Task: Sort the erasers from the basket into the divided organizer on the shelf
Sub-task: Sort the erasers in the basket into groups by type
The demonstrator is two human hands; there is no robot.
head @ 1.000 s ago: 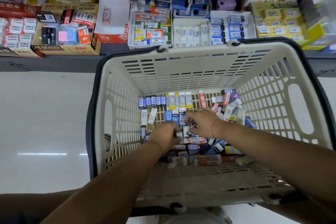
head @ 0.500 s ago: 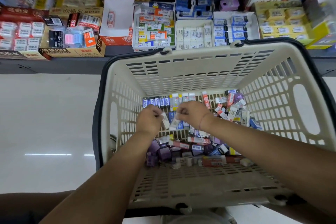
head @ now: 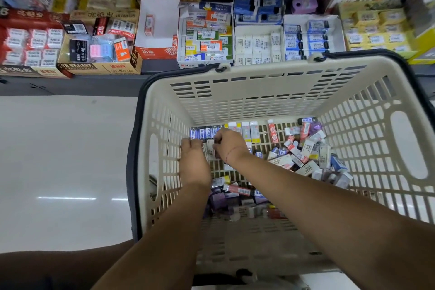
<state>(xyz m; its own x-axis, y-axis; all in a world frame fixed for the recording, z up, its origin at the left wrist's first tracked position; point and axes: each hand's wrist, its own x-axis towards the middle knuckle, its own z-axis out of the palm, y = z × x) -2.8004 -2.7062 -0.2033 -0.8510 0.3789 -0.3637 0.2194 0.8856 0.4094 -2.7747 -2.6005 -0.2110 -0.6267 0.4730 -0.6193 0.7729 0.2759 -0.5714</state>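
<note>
A cream plastic basket [head: 259, 85] with a black rim stands in front of the shelf, its floor strewn with several boxed erasers [head: 303, 153]. A row of blue erasers [head: 204, 133] and pale ones [head: 249, 130] lines the far wall. Both hands reach into the far left corner. My left hand [head: 193, 160] and my right hand [head: 229, 145] meet over a small stack of white erasers [head: 210, 149], fingers curled around them. The divided white organizer [head: 259, 42] sits on the shelf behind the basket, its compartments holding white and blue erasers.
The shelf carries several open display boxes: a brown 4B eraser box [head: 98, 54], an orange-white box [head: 157, 30], a colourful eraser tray [head: 206, 35] and yellow packs [head: 376, 30]. Pale glossy floor [head: 66, 160] lies left of the basket.
Both hands moved from the middle of the basket toward its far left corner, carrying white erasers. The camera shifted, so the basket now sits further right in view.
</note>
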